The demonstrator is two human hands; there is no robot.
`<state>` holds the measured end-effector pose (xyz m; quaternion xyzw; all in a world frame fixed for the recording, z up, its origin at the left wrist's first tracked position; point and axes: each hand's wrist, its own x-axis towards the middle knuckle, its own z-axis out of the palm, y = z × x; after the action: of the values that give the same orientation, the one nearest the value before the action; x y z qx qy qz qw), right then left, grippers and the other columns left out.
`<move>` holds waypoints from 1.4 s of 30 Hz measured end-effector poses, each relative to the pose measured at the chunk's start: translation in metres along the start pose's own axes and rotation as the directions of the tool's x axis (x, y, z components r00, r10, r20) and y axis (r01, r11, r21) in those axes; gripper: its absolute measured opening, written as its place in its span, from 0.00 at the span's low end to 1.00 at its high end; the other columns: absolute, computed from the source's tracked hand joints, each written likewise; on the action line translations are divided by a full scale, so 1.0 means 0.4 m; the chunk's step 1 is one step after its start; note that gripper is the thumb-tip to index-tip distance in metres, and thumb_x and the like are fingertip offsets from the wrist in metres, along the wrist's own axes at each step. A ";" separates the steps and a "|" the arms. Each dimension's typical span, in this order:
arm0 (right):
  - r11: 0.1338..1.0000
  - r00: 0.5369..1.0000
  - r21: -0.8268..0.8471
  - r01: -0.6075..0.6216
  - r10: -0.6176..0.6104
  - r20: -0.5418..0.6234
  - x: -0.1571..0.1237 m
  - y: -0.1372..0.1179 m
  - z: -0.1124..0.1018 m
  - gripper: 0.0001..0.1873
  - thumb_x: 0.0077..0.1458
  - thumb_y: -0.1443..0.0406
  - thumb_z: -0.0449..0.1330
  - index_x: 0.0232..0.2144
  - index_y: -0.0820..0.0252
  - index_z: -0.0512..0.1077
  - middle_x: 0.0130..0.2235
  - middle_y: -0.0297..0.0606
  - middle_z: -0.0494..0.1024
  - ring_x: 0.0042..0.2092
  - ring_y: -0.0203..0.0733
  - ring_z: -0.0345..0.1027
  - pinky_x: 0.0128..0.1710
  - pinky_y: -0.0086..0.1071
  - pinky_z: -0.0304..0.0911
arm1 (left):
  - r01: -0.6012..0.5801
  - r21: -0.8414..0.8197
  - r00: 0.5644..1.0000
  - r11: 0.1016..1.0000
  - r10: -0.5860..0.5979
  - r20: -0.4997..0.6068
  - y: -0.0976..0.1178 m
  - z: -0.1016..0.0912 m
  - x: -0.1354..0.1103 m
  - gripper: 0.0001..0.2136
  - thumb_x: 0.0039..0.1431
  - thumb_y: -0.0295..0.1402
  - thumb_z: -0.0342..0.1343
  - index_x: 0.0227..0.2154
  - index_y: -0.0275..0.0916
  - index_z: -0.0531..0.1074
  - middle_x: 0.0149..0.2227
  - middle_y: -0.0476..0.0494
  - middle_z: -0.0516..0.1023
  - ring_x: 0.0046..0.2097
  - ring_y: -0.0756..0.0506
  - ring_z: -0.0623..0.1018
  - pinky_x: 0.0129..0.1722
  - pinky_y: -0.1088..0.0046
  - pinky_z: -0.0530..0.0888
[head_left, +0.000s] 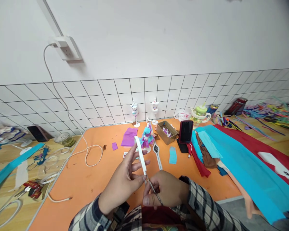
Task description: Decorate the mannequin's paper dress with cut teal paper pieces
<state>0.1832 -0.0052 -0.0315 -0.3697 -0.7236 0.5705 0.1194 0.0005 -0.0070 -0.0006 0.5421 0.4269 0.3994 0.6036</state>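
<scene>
My left hand grips a narrow white band that looks like a thin roll of tape, held up on edge. In my right hand is a pair of small metal scissors, its blades by the lower end of the roll, close to my left thumb. My fingers partly hide the handles. Just beyond the roll stands a small dress form in a turquoise and purple dress. Purple fabric lies to its left, and a small light-blue piece of fabric to the right.
Two white dress forms stand by the tiled wall. A cardboard box and a propped phone are behind my right hand. A charging cable crosses the left side; long blue fabric covers the right.
</scene>
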 end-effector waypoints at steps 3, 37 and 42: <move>0.996 0.994 -0.092 0.011 -0.021 -0.110 0.002 -0.004 0.005 0.18 0.45 0.50 0.65 0.29 0.59 0.78 0.21 0.31 0.73 0.22 0.31 0.62 0.20 0.22 0.52 | 0.007 0.052 1.000 0.999 -0.006 -0.017 0.000 -0.001 -0.002 0.47 0.50 0.21 0.57 0.64 0.61 0.37 0.65 0.37 0.51 0.56 0.35 0.69 0.33 0.73 0.76; 0.999 0.958 -0.009 0.048 -0.049 -0.281 0.015 0.005 0.075 0.23 0.51 0.47 0.59 0.26 0.63 0.75 0.21 0.31 0.72 0.23 0.31 0.59 0.21 0.24 0.50 | 0.004 -0.126 1.000 0.992 -0.002 0.019 -0.004 0.006 -0.009 0.51 0.53 0.24 0.58 0.62 0.61 0.22 0.63 0.38 0.61 0.54 0.41 0.73 0.42 0.68 0.73; 0.998 0.950 0.028 0.053 -0.042 -0.309 0.017 0.000 0.077 0.25 0.49 0.45 0.60 0.25 0.63 0.73 0.19 0.32 0.71 0.22 0.31 0.60 0.21 0.24 0.51 | -0.004 -0.145 1.000 0.989 0.006 0.015 -0.002 0.007 -0.009 0.51 0.53 0.24 0.58 0.62 0.61 0.22 0.63 0.38 0.61 0.56 0.41 0.72 0.44 0.67 0.73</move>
<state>0.1602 -0.0234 -0.0432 -0.4345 -0.6945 0.5155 0.2511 0.0019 -0.0113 -0.0010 0.5008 0.3908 0.4267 0.6438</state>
